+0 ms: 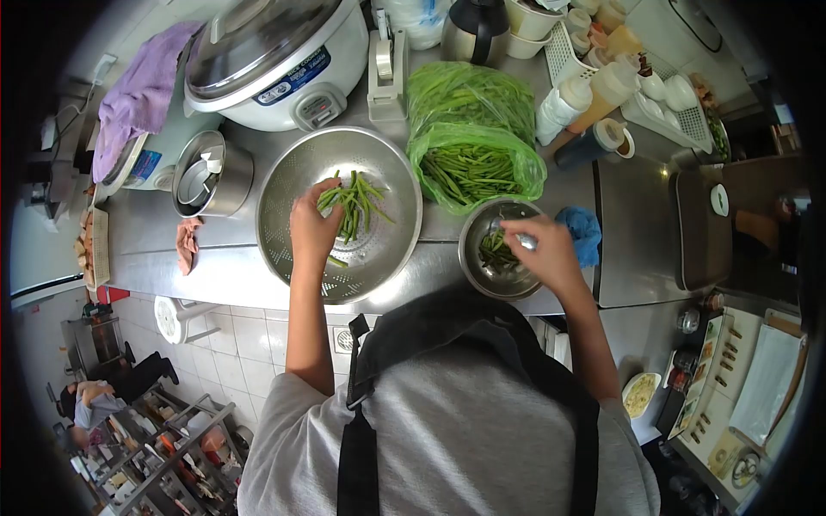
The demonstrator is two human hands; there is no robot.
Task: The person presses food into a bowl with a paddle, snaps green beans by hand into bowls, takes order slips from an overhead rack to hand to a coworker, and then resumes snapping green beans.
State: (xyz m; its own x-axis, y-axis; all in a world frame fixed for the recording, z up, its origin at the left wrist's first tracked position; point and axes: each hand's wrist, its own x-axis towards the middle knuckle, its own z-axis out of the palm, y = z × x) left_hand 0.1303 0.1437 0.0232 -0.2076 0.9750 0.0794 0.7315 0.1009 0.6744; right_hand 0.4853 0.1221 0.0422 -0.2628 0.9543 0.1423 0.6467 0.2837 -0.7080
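Observation:
My left hand (316, 222) is over the left part of a large perforated steel colander (391, 249), its fingers closed on some green beans (353, 211). More beans lie in the colander beneath and beside it. My right hand (544, 248) is above a smaller steel bowl (469, 249), fingers bent together around a small object with a shiny end that I cannot make out. Short green pieces (497, 251) lie in that bowl. Behind the bowl, an open green plastic bag (471, 95) holds many long beans (473, 172).
Rice cooker (275, 60) stands behind the colander, with a steel pot (232, 176) and pink cloth (187, 245) at left. Blue plastic (581, 234) lies right of the bowl. Squeeze bottles (613, 86) stand back right. Another person (103, 400) is at far lower left.

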